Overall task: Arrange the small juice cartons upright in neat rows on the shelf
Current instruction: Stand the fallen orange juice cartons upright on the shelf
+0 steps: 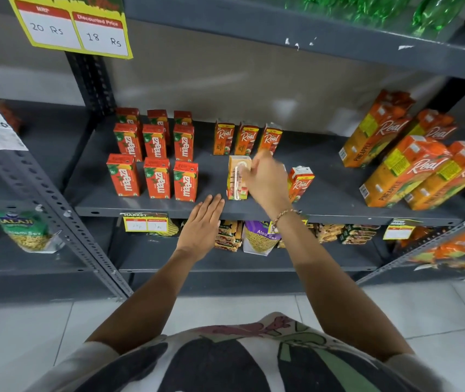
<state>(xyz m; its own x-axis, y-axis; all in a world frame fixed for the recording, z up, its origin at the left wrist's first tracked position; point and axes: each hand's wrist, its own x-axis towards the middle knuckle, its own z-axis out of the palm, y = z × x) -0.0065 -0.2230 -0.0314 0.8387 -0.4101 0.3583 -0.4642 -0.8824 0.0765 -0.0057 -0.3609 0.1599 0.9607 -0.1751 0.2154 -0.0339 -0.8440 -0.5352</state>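
- Left hand [201, 226] lies flat at the front lip of the grey metal shelf [146, 206], fingers straight and together, holding nothing.
- Right hand [266, 181], motion-blurred, has its fingers closed around a small orange juice carton with its straw side facing out [237, 176], upright in the front row.
- Judgement: turn its label forward and line it up under the back row of three small orange Real cartons [246, 138].
- A tilted small Real carton [300, 182] just right needs squaring next.
- Red Maaza cartons [155, 159] at left stand in tidy rows; match their spacing.
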